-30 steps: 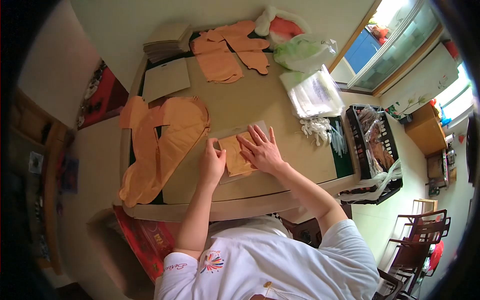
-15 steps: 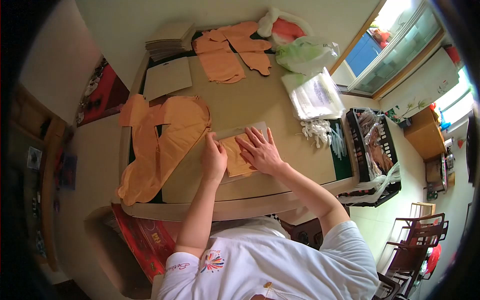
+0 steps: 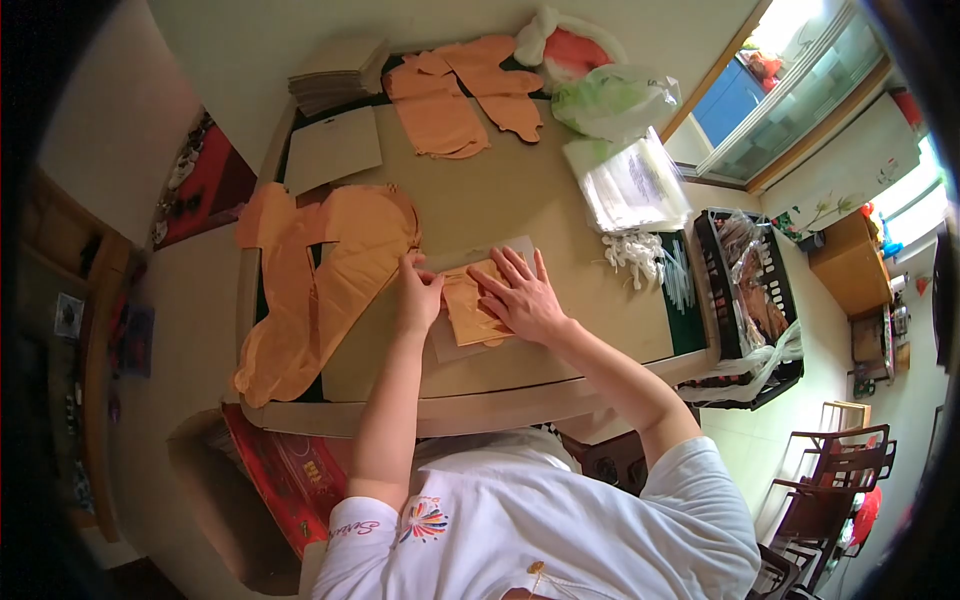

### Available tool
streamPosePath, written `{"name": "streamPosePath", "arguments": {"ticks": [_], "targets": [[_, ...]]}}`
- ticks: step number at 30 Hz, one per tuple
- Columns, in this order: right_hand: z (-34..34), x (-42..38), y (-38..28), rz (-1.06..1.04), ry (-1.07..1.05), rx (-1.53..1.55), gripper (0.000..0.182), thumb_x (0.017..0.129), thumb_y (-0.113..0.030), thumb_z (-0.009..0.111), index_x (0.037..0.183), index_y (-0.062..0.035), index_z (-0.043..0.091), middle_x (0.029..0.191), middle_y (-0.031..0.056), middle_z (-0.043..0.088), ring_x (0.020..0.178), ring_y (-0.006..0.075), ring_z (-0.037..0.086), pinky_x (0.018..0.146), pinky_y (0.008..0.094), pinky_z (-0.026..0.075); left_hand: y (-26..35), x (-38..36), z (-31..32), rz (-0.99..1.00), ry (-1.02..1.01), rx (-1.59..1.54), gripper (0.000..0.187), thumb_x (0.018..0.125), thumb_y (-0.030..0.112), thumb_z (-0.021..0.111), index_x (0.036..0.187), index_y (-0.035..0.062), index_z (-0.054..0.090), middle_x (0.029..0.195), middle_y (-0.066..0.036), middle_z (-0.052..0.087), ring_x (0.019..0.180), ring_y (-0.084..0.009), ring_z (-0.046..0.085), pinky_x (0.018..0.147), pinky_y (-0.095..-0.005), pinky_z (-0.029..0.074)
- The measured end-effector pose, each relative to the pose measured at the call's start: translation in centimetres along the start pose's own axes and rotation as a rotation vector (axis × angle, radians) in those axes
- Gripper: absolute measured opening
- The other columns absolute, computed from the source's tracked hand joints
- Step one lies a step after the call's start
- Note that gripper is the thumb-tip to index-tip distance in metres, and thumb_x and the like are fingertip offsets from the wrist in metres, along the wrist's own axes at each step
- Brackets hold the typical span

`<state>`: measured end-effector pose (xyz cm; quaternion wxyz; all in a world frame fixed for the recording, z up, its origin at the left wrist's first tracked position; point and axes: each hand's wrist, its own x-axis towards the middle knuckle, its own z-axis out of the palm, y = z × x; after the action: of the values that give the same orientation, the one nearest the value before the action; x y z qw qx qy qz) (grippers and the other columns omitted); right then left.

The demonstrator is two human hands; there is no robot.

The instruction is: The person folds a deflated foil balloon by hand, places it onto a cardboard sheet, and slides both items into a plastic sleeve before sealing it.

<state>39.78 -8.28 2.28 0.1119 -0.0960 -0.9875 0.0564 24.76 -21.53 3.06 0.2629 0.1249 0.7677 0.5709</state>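
The folded orange piece (image 3: 465,312) lies flat on a grey card (image 3: 452,351), directly under my right hand (image 3: 524,302), which is spread open, palm down, across its right part. My left hand (image 3: 419,294) is at its left edge, fingers bent; I cannot tell whether they pinch it. The piece looks slightly longer away from me than across, tilted a little, though my right hand hides some. Just beyond my left hand, the large orange cutouts (image 3: 350,255) crowd that side; clear plastic bags (image 3: 632,188) and white ties (image 3: 633,259) sit farther off, to the right
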Motion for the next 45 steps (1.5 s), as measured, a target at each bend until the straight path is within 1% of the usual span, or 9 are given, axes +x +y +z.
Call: {"name": "streamPosePath", "arguments": {"ticks": [2,8,10,12,18,28,34,40,45], "targets": [[0.0,-0.1,0.0,-0.009,0.008,0.005,0.048,0.097,-0.045,0.043,0.142,-0.0304,0.041,0.148,0.0126,0.034,0.139,0.0304,0.028,0.111,0.0623,0.017,0.5,-1.3,0.1,0.247,0.083,0.368,0.044,0.081,-0.007,0.061,0.12,0.0026,0.043,0.099,-0.014,0.057,0.096,-0.0274,0.059,0.079,-0.0379,0.049],[0.2,0.1,0.2,-0.016,0.025,0.014,0.046,0.096,-0.042,0.045,0.14,-0.0287,0.045,0.148,0.0133,0.035,0.139,0.0309,0.029,0.111,0.0621,0.017,0.1,-3.0,1.7,0.734,0.253,0.636,0.036,0.084,-0.001,0.057,0.118,-0.0003,0.047,0.114,-0.021,0.053,0.108,-0.0351,0.052,0.089,-0.0432,0.045],[0.4,-0.1,0.3,-0.014,-0.003,0.001,0.046,0.096,-0.039,0.044,0.14,-0.026,0.044,0.149,0.0137,0.034,0.14,0.0311,0.028,0.112,0.0615,0.016,-0.4,-4.3,3.3,0.732,-0.039,0.504,0.037,0.09,0.003,0.051,0.125,-0.0038,0.046,0.128,-0.022,0.049,0.119,-0.0365,0.047,0.101,-0.0435,0.039],[0.6,-0.1,0.6,-0.011,-0.042,-0.045,0.047,0.096,-0.035,0.044,0.141,-0.0217,0.044,0.149,0.0141,0.034,0.14,0.0312,0.028,0.112,0.0605,0.015,-2.3,-4.6,4.7,0.818,-0.006,0.762,0.049,0.092,0.012,0.051,0.137,-0.0042,0.038,0.141,-0.023,0.04,0.132,-0.0369,0.037,0.11,-0.0445,0.03],[0.8,-0.2,0.4,0.025,-0.008,0.047,0.05,0.095,-0.031,0.042,0.142,-0.0117,0.041,0.15,0.0138,0.034,0.141,0.0294,0.026,0.114,0.0578,0.013,-3.3,-4.5,3.4,0.655,-0.049,1.04,0.072,0.092,0.038,0.051,0.145,-0.0036,0.027,0.153,-0.021,0.023,0.143,-0.034,0.019,0.117,-0.0491,0.014],[0.2,-0.6,1.9,0.169,-0.057,0.032,0.062,0.097,-0.043,0.04,0.147,-0.0071,0.03,0.154,0.0103,0.028,0.144,0.0248,0.021,0.115,0.057,0.012,-3.0,-4.8,1.7,0.579,-0.031,1.086,0.089,0.088,0.06,0.048,0.146,-0.0029,0.023,0.155,-0.019,0.021,0.146,-0.0283,0.013,0.111,-0.0641,0.009],[0.0,-1.1,2.6,0.228,-0.066,0.004,0.064,0.098,-0.046,0.036,0.148,-0.006,0.027,0.155,0.0081,0.027,0.145,0.0236,0.019,0.115,0.0559,0.011,-2.6,-5.1,1.0,0.524,-0.057,1.134,0.088,0.089,0.06,0.046,0.147,-0.0025,0.021,0.155,-0.017,0.021,0.146,-0.0261,0.013,0.112,-0.0645,0.008],[0.0,-1.1,2.7,0.222,-0.06,0.021,0.064,0.098,-0.045,0.036,0.148,-0.0068,0.026,0.155,0.0075,0.026,0.145,0.0229,0.018,0.116,0.0551,0.011,-2.8,-4.9,0.0,0.462,-0.034,1.171,0.075,0.094,0.05,0.044,0.146,-0.0006,0.027,0.155,-0.016,0.022,0.146,-0.0258,0.014,0.113,-0.0615,0.009],[-0.3,-1.1,2.5,0.229,-0.085,0.027,0.065,0.098,-0.046,0.036,0.148,-0.0064,0.026,0.155,0.0085,0.025,0.145,0.0238,0.018,0.115,0.056,0.011,-2.4,-3.7,2.3,0.883,-0.185,0.924,0.071,0.093,0.047,0.049,0.146,0.0029,0.03,0.154,-0.016,0.024,0.145,-0.0295,0.016,0.114,-0.0596,0.009]]}}
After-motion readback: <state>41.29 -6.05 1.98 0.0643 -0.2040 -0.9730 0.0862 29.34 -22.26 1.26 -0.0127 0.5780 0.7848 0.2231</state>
